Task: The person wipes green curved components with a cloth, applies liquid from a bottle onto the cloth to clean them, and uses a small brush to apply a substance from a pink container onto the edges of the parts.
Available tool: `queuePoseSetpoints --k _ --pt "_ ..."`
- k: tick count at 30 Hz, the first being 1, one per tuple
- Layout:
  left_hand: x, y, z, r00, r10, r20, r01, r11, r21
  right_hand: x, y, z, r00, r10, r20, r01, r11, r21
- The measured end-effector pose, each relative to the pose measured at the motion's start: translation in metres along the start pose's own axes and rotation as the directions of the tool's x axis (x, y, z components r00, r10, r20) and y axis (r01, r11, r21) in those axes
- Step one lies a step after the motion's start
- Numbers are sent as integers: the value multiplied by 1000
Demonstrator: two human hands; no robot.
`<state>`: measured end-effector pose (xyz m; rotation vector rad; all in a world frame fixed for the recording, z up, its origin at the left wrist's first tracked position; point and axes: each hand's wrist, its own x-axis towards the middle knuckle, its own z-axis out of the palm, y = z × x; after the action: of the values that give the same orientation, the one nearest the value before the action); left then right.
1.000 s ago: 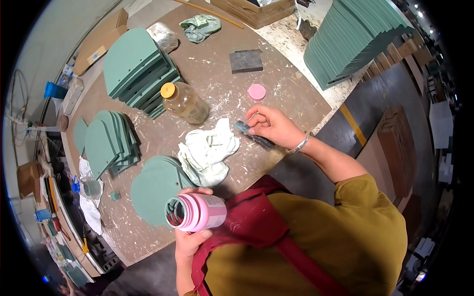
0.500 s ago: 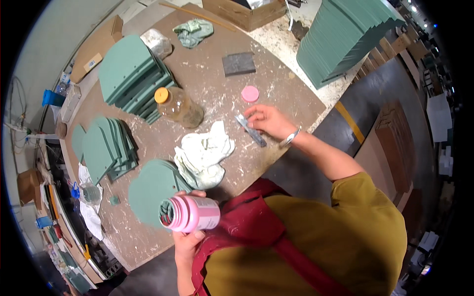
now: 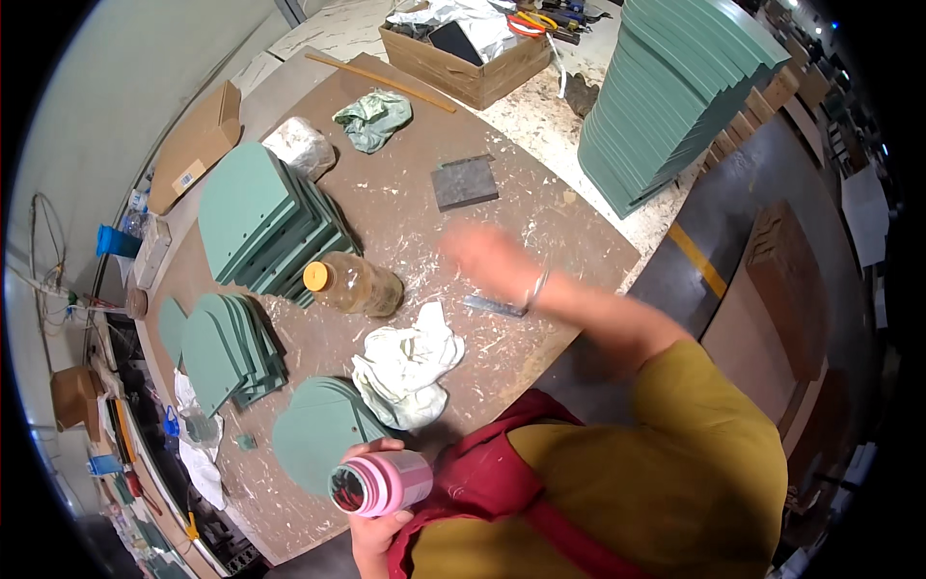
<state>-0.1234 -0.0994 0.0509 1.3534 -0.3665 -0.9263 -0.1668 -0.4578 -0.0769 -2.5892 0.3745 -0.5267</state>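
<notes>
My left hand (image 3: 378, 531) is wrapped round a pink plastic bottle (image 3: 403, 480). The bottle is tilted with its uncapped mouth to the left, showing green residue round the rim and something dark red inside. My right hand (image 3: 487, 259) is smeared by motion over the table, so its fingers cannot be made out. Below its wrist a narrow grey metal strip (image 3: 494, 306) lies on the tabletop. Between the hands is a crumpled white cloth (image 3: 410, 367). A clear bottle with a yellow cap (image 3: 359, 286) stands left of my right hand.
Stacks of green rounded panels (image 3: 253, 217) line the left of the brown table (image 3: 386, 207). A taller green stack (image 3: 666, 106) stands at back right. Farther back are a dark flat block (image 3: 465, 183), a green rag (image 3: 374, 121), a wooden stick (image 3: 381, 81) and a cardboard box (image 3: 482, 82).
My right hand has let go of the metal strip and moved up and left, where the pink cap was visible; the cap is now hidden. The view has shifted. My left hand still holds the bottle.
</notes>
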Motion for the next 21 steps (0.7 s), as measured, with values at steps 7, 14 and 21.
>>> queuePoseSetpoints --k 7,14,21 --pt "8 5 9 999 -9 -49 9 1000 -2 91 180 -48 995 96 10 -94 984 -150" --pt "6 5 11 975 18 -220 -45 992 -121 115 178 -48 934 -37 356 118 971 -208" --pt "-8 -2 -9 942 35 -334 -86 987 -139 126 161 -22 916 56 397 196 802 -564"
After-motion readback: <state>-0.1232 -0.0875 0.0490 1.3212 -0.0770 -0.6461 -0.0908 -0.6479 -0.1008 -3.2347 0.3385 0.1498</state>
